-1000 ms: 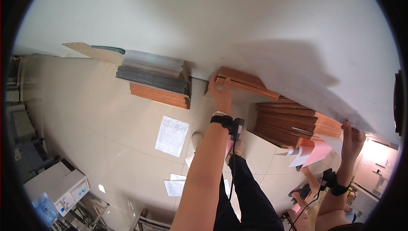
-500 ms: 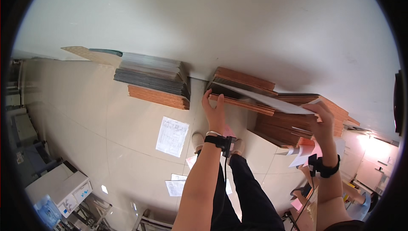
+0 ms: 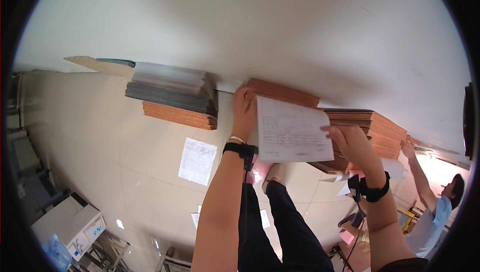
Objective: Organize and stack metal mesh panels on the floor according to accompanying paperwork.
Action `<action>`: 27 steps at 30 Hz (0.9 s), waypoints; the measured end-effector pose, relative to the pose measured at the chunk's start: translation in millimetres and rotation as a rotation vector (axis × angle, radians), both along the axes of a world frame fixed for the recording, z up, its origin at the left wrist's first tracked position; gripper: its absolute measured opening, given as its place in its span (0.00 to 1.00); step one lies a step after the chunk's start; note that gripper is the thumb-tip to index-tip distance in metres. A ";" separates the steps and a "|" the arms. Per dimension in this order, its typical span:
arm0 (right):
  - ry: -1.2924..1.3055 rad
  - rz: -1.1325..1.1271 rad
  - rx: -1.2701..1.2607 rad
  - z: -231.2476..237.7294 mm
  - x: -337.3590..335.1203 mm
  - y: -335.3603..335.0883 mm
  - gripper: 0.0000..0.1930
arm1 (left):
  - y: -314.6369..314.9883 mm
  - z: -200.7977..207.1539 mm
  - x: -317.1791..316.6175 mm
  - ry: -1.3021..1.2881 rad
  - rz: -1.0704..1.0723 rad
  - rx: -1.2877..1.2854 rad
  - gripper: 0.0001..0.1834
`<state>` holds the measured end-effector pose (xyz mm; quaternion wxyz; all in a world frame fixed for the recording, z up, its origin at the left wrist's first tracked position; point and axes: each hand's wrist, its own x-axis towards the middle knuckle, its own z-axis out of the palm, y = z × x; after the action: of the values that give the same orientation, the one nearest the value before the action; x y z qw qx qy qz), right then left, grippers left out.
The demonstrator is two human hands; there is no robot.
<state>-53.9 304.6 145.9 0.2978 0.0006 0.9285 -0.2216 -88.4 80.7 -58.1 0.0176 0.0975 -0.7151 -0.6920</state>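
Fingers (image 3: 338, 134) of our right hand (image 3: 357, 147) meet the printed form (image 3: 292, 129) mid-frame, perhaps steadying it; our left hand (image 3: 243, 116) curls by brown boards (image 3: 287, 93). We can't tell either grip.

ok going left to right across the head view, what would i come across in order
White drawer unit, grey-and-black stack, left hand, printed sheet, right hand, co-worker's hand, co-worker's light-blue sleeve.
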 end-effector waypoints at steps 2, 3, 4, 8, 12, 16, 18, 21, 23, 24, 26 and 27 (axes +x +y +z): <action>0.106 0.009 0.088 -15.5 -9.2 -5.8 0.14 | -13.2 -9.4 10.6 0.002 -0.054 -0.039 0.14; 0.239 0.085 0.108 -30.7 -11.8 -10.1 0.14 | -15.4 -12.2 20.0 -0.032 -0.038 0.016 0.14; 0.375 0.161 0.134 -46.1 -12.7 -13.4 0.15 | -14.9 -13.1 29.1 -0.064 -0.022 0.076 0.15; 0.545 0.378 0.078 -112.8 14.8 -25.4 0.16 | 17.0 -2.0 72.0 -0.035 0.300 0.059 0.21; 0.177 0.336 -0.083 -136.7 30.3 -32.7 0.19 | 28.5 16.0 96.8 -0.335 0.748 0.240 0.34; 0.312 0.228 -0.034 -154.9 6.3 -11.7 0.15 | 26.5 33.4 98.3 -0.479 0.826 0.483 0.32; 0.411 0.249 -0.023 -161.7 -3.6 -12.0 0.15 | 26.5 44.5 93.7 -0.540 0.808 0.539 0.31; 0.405 0.255 0.020 -168.8 -8.4 -23.5 0.16 | 23.1 28.3 101.9 -0.549 0.783 0.567 0.30; 0.377 0.265 0.067 -173.4 -9.8 -27.2 0.18 | 24.4 21.7 103.4 -0.492 0.769 0.588 0.30; 0.375 0.272 0.068 -172.6 -10.3 -28.2 0.18 | 24.5 26.6 99.4 -0.484 0.776 0.568 0.30; 0.432 0.307 0.057 -167.7 -9.8 -30.2 0.19 | 23.7 31.5 96.6 -0.477 0.788 0.551 0.30; 0.432 0.311 0.056 -164.5 -9.2 -31.1 0.19 | 23.0 34.2 97.8 -0.484 0.772 0.553 0.30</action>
<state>-63.1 273.5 -18.7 0.1231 -0.1813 0.9653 -0.1422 9.3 103.7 -23.9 0.0792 0.5113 -0.4018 -0.7556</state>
